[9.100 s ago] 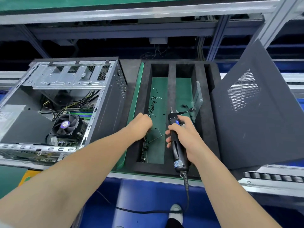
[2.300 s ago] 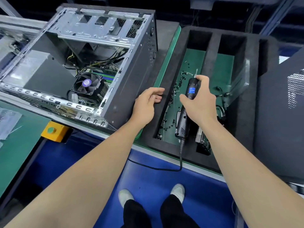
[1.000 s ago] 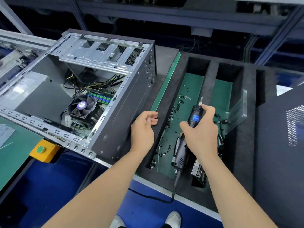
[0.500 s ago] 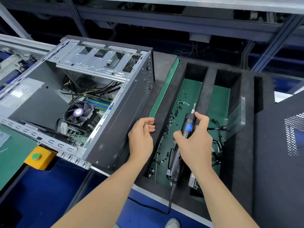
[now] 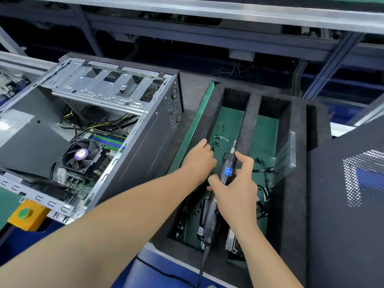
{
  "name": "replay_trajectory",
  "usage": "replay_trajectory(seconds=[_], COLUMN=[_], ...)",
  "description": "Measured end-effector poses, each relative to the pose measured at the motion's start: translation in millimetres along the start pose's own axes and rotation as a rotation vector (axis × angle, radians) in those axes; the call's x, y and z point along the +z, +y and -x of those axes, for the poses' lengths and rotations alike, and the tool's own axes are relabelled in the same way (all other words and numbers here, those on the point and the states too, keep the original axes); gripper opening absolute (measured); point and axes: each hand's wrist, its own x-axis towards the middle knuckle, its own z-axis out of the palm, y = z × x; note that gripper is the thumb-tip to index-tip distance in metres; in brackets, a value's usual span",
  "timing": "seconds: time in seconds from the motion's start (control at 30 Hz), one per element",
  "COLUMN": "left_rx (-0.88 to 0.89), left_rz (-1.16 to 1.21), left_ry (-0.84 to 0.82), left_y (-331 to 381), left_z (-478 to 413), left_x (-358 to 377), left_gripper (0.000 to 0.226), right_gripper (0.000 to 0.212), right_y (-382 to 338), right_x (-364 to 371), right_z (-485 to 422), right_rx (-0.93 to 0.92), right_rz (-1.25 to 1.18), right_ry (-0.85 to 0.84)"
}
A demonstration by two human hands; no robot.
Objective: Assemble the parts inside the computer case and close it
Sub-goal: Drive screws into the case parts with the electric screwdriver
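Note:
The open computer case (image 5: 145, 154) lies on its side at the left, its CPU fan (image 5: 81, 154) and cables showing. Its black side panel (image 5: 342, 204) leans at the right. Between them sits a black foam tray (image 5: 291, 215) with small black screws (image 5: 217, 140) in its left compartment. My left hand (image 5: 198, 161) reaches over the tray's left wall, fingertips down among the screws and hidden from me. My right hand (image 5: 239, 192) grips a black electric screwdriver (image 5: 227, 169), bit pointing away, cord trailing toward me.
Black cables (image 5: 264, 169) and a clear plastic piece (image 5: 288, 152) lie in the tray's right compartment, with a metal part (image 5: 232, 242) at its near end. A yellow box with a green button (image 5: 25, 214) sits at the bench edge below the case.
My left hand left the foam wall and moved right into the screw compartment. The right hand keeps holding the screwdriver in about the same place.

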Motion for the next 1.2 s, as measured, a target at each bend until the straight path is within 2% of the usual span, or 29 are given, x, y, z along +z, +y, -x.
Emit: replay_trajectory(seconds=[0.07,0.2,0.43,0.5,0.57,0.63,0.7,0.77,0.83,0.87,0.9,0.93,1.0,1.07,1.13,1.2], left_rx=[0.010,0.018,0.218,0.268,0.279,0.189,-0.018,-0.301,-0.580,-0.635,-0.597,-0.520,-0.411,-0.380,-0.346,-0.255], left_rz=[-0.074,-0.121,-0.294,-0.258,-0.123,0.181,0.714,1.268,1.845,2.176,2.464,2.655,2.815,2.893,2.984,2.981], left_ry=[-0.078,-0.094,-0.137,-0.147,-0.121,-0.083,-0.012,0.170,0.314,0.306,0.235,0.165,0.121,0.173,0.255,0.290], left_y=[7,13,7,5,1,-5,-9,-8,-9,-11,-13,-15,-20,-25,-34,-44], left_z=[-9,-20,-29,-31,-32,-29,-22,-15,-6,-2,3,9,26,43,61,79], left_x=[0,1,11,9,2,-7,-14,-23,-39,-48,-56,-62,-70,-75,-83,-95], left_gripper=[0.024,0.026,0.034,0.031,0.019,0.013,0.010,0.008,0.016,0.016,0.014,0.014,0.022,0.028,0.025,0.015], right_gripper=[0.068,0.068,0.069,0.069,0.070,0.069,0.068,0.068,0.069,0.070,0.070,0.071,0.074,0.075,0.077,0.080], right_y=[0,2,2,3,3,3,2,0,-4,-6,-9,-11,-19,-28,-39,-50], right_x=[0,-1,-2,-1,-1,-1,-2,-4,-7,-8,-10,-13,-18,-21,-24,-24], right_z=[0,-2,-1,-1,-2,-3,-2,0,3,5,6,8,13,19,28,38], right_rx=[0.008,0.004,-0.013,-0.013,-0.009,-0.008,-0.005,-0.008,-0.028,-0.044,-0.060,-0.079,-0.132,-0.197,-0.260,-0.326], right_rz=[-0.002,-0.002,0.000,-0.004,-0.005,-0.023,-0.047,-0.088,-0.126,-0.145,-0.162,-0.178,-0.220,-0.241,-0.249,-0.237], right_ry=[-0.004,-0.030,-0.056,-0.058,-0.061,-0.049,-0.036,-0.023,-0.023,-0.022,-0.020,-0.020,-0.023,-0.040,-0.063,-0.081])
